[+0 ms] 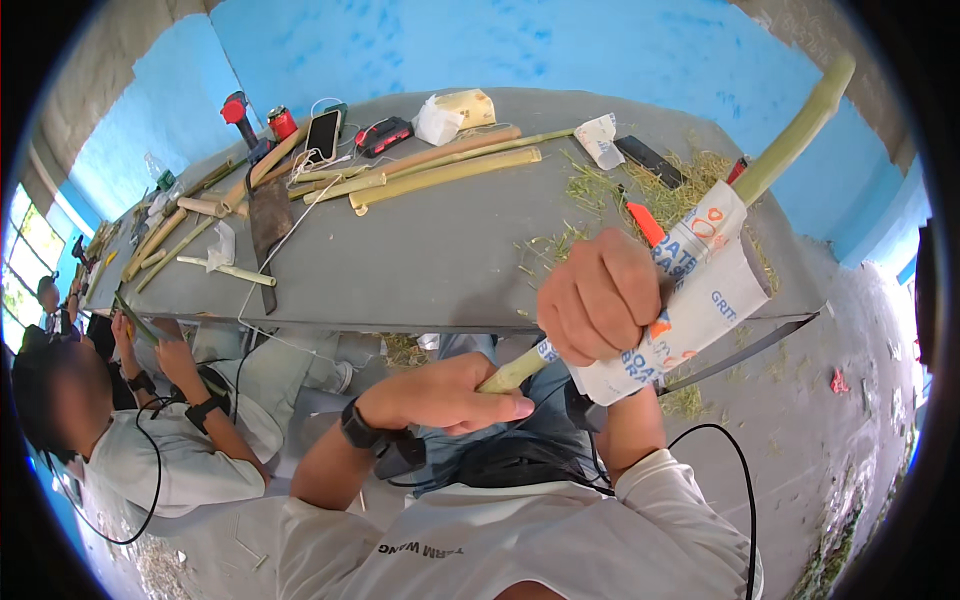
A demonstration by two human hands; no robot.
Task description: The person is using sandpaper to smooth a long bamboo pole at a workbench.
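Observation:
A pale green bamboo pole (800,125) slants across in front of me, its far end rising past the table's right side. My left hand (440,395) is closed around its near end, thumb lying along the stalk. Higher up, a sheet of sandpaper (722,288) with its printed white backing outward is folded around the pole. My right hand (600,295) grips that sheet in a fist, with the bamboo inside the fold. The sandpaper hides the pole's middle stretch. An orange-handled tool (646,222) lies on the table just beyond my right fist.
The grey table (420,260) bears several bamboo lengths (450,178), a cleaver-like blade (268,215), a phone (323,136), a red-black battery pack (384,137) and a red can (282,122). Shavings (590,190) litter its right side. A co-worker (190,430) sits at my left, holding a green strip.

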